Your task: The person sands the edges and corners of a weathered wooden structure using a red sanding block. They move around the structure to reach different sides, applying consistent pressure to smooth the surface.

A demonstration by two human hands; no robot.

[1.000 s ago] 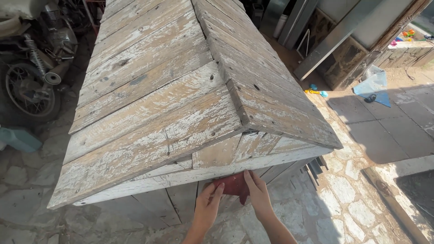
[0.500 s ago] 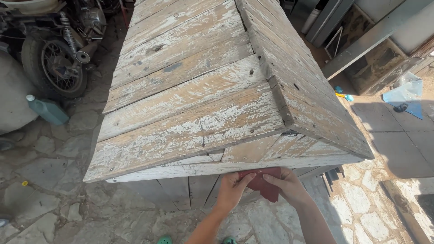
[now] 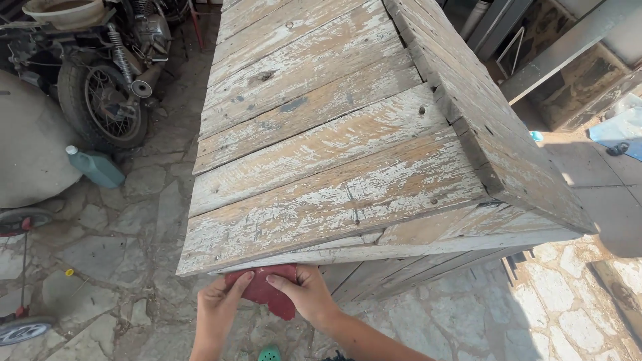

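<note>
Outdoors, weathered plank roof (image 3: 334, 147) above stone paving (image 3: 107, 254), motorcycle (image 3: 100, 73) nearby.

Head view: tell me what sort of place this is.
Probably an outdoor yard used as a workshop. The ground is stone paving, a motorcycle is parked at the side, and both hands, left and right, press a red sanding sheet against a weathered wooden roof.

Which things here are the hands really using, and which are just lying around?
In use: left hand, right hand, red sandpaper, wooden roof.

Lying about: motorbike, green bottle, blue cloth, stone floor.
</note>
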